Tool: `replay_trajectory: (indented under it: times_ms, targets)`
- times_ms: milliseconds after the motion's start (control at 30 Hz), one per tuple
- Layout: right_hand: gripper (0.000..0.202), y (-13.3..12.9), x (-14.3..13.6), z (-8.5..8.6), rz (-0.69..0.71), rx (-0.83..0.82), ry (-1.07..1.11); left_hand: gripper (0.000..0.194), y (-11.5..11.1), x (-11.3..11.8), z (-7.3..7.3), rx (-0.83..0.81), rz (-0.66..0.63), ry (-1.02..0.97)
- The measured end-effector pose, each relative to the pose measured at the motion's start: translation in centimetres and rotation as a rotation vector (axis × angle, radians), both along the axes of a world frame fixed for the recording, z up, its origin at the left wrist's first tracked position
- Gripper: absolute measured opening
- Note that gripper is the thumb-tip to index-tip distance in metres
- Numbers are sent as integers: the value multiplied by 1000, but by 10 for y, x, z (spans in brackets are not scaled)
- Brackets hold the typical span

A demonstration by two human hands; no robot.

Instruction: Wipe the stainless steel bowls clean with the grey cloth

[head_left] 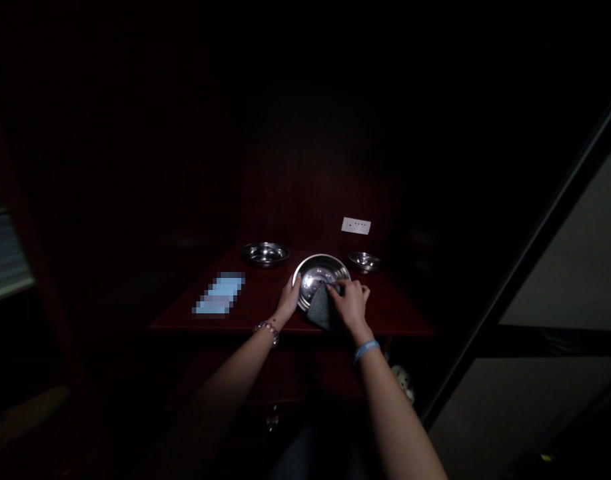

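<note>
A shiny metal bowl (pixel 312 272) is tilted toward me above the front part of a dark red table (pixel 258 313). My left hand (pixel 288 300) grips its left rim, thumb at the edge. Between the fingers of my right hand (pixel 352 303) is a dark grey cloth (pixel 322 310), which hangs over the bowl's lower right edge and touches its inside. Two more metal bowls rest on the table behind: a wide one (pixel 266 254) at the back left and a smaller one (pixel 364 261) at the back right.
A pixelated light-blue flat object (pixel 219 295) lies on the table's left side. A white socket panel (pixel 356 226) is on the back wall. Below the tabletop there is a drawer handle (pixel 272 420), and a pale round object (pixel 401 379) shows at the lower right.
</note>
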State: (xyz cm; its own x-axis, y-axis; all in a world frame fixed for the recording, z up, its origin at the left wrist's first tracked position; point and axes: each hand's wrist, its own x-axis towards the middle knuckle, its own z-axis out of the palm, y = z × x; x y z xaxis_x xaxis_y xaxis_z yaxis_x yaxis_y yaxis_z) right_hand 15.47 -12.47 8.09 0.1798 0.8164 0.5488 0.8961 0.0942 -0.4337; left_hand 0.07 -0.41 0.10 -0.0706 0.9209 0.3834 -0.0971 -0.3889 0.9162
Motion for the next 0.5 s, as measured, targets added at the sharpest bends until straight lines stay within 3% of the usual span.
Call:
replay_trajectory:
  times_ms: [300,500]
  targets:
    - [29,-8,14,4,108,-27,-142,50,1,0,-2,31,16,-10]
    - [37,-2,26,16,-97,-10,37,50,-3,1,-1,7,10,28]
